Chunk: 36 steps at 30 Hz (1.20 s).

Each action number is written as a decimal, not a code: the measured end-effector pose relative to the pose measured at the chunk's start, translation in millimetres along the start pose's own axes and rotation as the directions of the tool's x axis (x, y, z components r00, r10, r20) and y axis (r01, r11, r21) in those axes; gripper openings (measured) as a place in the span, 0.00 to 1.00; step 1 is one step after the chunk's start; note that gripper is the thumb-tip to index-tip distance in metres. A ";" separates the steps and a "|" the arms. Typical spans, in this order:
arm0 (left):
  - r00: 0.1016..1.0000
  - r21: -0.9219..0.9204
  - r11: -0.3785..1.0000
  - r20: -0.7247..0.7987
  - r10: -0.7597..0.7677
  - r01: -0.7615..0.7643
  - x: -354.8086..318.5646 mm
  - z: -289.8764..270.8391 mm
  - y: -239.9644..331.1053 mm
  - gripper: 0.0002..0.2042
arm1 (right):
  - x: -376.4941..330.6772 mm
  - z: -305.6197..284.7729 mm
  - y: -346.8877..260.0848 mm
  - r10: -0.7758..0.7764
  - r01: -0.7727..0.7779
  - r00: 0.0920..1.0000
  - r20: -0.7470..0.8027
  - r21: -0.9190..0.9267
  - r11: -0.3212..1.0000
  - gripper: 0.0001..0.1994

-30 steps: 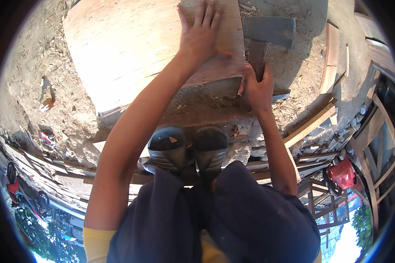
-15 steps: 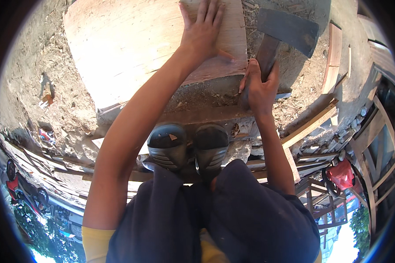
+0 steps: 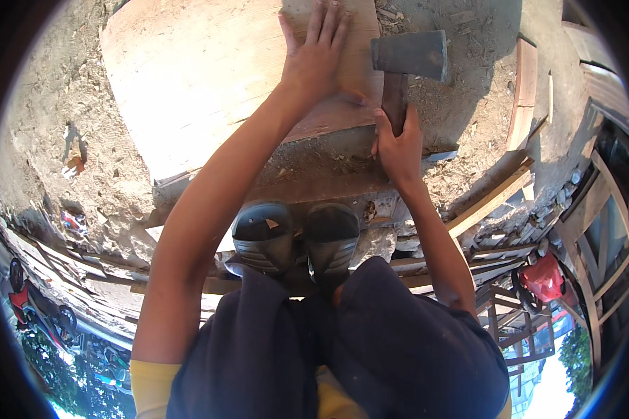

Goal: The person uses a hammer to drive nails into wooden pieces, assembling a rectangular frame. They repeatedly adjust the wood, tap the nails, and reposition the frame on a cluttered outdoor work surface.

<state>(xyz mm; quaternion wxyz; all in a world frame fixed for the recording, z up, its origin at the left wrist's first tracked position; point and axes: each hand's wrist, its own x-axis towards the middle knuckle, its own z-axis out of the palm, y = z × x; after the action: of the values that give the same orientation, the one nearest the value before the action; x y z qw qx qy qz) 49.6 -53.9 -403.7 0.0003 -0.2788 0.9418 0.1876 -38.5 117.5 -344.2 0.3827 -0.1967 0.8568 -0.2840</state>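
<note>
My left hand [image 3: 321, 59] lies flat with spread fingers on a large pale wooden board [image 3: 203, 77] at the top of the view. My right hand [image 3: 398, 143] grips the dark wooden handle of a hammer [image 3: 407, 59], whose heavy grey metal head sits just right of the board's edge, over the sandy ground. I am crouched, and my two dark shoes [image 3: 297, 237] rest side by side below the board on a rough ledge.
Sandy, rubble-strewn ground [image 3: 56, 133] surrounds the board. Wooden planks [image 3: 524, 91] lie at the right, and timber beams [image 3: 489, 202] run below them. Far below are scaffold timbers, a red object [image 3: 541, 279] and a parked motorbike [image 3: 31, 304].
The hammer has come back down and left toward the board's right edge after rising; my right hand shifted slightly with it. My left hand stays flat on the board.
</note>
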 end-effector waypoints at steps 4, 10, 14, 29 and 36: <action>0.996 0.022 1.000 0.085 0.009 -0.011 2.1 -8.9 0.7 0.66 | -10.1 1.1 -2.1 -0.083 0.078 0.994 -0.072 -0.078 0.994 0.23; 0.998 0.161 0.986 0.050 -0.043 0.034 -1.5 -2.4 4.9 0.62 | -2.4 -1.2 -2.3 -0.259 0.223 0.965 -0.051 -0.371 0.902 0.22; 0.998 0.179 0.983 0.049 -0.044 0.035 -1.5 3.7 2.0 0.66 | -6.7 -7.9 -26.0 -0.081 0.078 0.996 -0.030 -0.091 0.993 0.21; 0.996 0.084 0.995 0.067 -0.060 0.054 -0.9 3.1 2.7 0.65 | -10.8 -6.7 -6.4 -0.198 0.154 0.972 -0.125 -0.295 0.943 0.22; 0.999 0.069 0.997 0.010 -0.033 0.033 -0.4 11.6 -2.0 0.65 | -6.5 -13.5 -14.6 -0.144 0.140 0.990 0.002 -0.253 0.957 0.20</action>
<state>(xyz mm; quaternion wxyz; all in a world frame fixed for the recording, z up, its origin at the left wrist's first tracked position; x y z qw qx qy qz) 49.8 -51.1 -415.2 0.0181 -0.2932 0.9430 0.1563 -43.1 114.5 -324.0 0.3261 -0.3025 0.8728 -0.2008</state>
